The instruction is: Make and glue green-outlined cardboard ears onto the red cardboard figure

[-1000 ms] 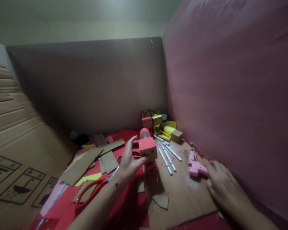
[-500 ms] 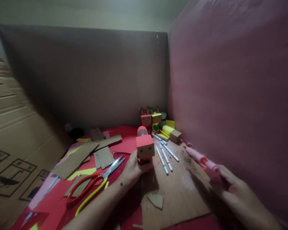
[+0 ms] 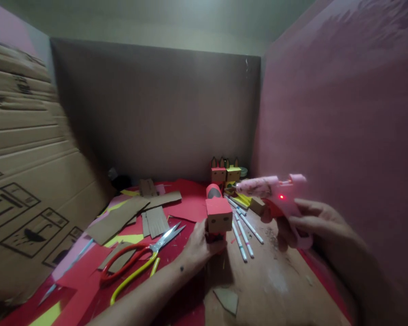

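My left hand (image 3: 200, 246) is closed round the lower body of a red paper box figure (image 3: 219, 216) that stands upright on the table. My right hand (image 3: 313, 226) grips a pink glue gun (image 3: 272, 186) by its handle and holds it in the air, nozzle pointing left, a small red light lit on its side. The nozzle hangs above and to the right of the figure's head, apart from it.
Red-and-yellow scissors (image 3: 139, 258) lie left of my left forearm. Cardboard strips (image 3: 154, 219) and red and yellow paper scraps lie behind them. Several white markers (image 3: 243, 231) lie right of the figure. Two eared box figures (image 3: 225, 173) stand at the back corner. Cardboard walls enclose the table.
My right hand picked the glue gun off the table and raised it, nozzle turned left. My left hand slid from the figure's head down to its body.
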Demonstrator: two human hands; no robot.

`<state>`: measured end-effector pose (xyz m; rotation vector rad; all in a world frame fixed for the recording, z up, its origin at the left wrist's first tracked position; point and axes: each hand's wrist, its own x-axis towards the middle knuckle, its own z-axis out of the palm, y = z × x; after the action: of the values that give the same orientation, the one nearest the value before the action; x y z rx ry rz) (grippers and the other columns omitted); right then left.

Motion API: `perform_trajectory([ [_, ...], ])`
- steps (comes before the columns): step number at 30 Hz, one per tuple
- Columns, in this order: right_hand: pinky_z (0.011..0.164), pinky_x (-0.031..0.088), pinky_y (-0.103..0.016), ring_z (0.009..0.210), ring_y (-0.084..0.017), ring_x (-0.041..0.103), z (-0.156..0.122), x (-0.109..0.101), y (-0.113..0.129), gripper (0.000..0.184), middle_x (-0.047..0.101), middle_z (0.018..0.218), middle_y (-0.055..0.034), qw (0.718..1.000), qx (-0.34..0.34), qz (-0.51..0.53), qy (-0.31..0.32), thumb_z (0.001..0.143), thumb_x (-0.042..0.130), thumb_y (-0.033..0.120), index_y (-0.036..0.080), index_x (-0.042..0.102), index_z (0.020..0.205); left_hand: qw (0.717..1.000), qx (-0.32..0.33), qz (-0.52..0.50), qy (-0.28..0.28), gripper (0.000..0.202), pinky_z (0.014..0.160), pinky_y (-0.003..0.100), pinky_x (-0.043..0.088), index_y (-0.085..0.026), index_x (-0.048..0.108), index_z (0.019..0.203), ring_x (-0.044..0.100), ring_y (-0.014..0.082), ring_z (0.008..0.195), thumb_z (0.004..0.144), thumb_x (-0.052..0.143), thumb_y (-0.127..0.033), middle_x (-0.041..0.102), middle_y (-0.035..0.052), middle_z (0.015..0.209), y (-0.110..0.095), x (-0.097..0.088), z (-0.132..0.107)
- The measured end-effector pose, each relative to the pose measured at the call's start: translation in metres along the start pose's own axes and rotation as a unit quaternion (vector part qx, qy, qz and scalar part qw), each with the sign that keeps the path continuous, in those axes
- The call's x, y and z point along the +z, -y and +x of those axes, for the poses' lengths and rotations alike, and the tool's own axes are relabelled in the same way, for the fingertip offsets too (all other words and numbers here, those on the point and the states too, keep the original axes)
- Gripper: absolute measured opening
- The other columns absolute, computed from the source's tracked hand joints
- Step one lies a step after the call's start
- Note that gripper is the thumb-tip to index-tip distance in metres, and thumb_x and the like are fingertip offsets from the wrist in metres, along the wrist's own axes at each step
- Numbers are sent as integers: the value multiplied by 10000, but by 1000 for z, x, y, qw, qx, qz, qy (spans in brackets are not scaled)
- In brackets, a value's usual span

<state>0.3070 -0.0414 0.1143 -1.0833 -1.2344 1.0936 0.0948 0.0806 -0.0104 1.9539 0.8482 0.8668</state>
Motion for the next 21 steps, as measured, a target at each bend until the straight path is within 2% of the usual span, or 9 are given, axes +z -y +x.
perform_trajectory([
  [3, 461, 390, -248, 472, -157, 558, 20, 8, 6, 193, 599, 496, -29, 997, -10, -61, 44, 718, 624, 312, 166, 727, 789, 1000, 11, -5, -1, 232, 720, 347, 517, -136, 569, 1043, 592, 180, 846, 882, 567, -303, 588, 54, 1012, -2, 0, -1],
  [6, 431, 341, -213, 453, -118, 520, 31, 13, -2, 231, 614, 512, -32, 991, -12, -103, 85, 741, 636, 353, 141, 716, 787, 1000, 19, -18, -6, 210, 646, 285, 483, -137, 566, 982, 567, 160, 769, 815, 631, -247, 581, 17, 882, -7, 0, -3],
  [9, 434, 334, -205, 455, -109, 515, 33, 13, -11, 264, 604, 504, -27, 994, 1, -76, 81, 765, 631, 383, 128, 699, 778, 999, 22, -31, -14, 230, 600, 241, 429, -146, 565, 952, 537, 157, 739, 743, 652, -185, 569, -7, 802, -14, -1, -3],
  [14, 439, 332, -182, 452, -87, 520, 32, 11, -19, 229, 608, 504, -19, 996, 24, -46, 79, 769, 644, 356, 137, 680, 715, 999, 29, -39, -22, 386, 664, 275, 440, -159, 559, 1044, 546, 196, 793, 670, 649, -138, 601, 17, 872, -25, -3, -2],
  [17, 444, 336, -183, 452, -87, 521, 32, 11, -21, 222, 608, 504, -17, 995, 30, -41, 80, 776, 637, 348, 146, 664, 689, 998, 35, -45, -18, 462, 670, 281, 449, -177, 543, 1119, 557, 203, 799, 669, 646, -138, 612, 24, 898, -28, -3, -2],
  [21, 444, 350, -194, 441, -97, 535, 34, 14, -21, 219, 614, 521, -22, 995, 35, -43, 81, 747, 656, 360, 145, 663, 706, 998, 34, -46, -33, 477, 631, 270, 441, -183, 534, 1144, 542, 194, 764, 679, 638, -154, 591, 14, 836, -29, 0, -3],
])
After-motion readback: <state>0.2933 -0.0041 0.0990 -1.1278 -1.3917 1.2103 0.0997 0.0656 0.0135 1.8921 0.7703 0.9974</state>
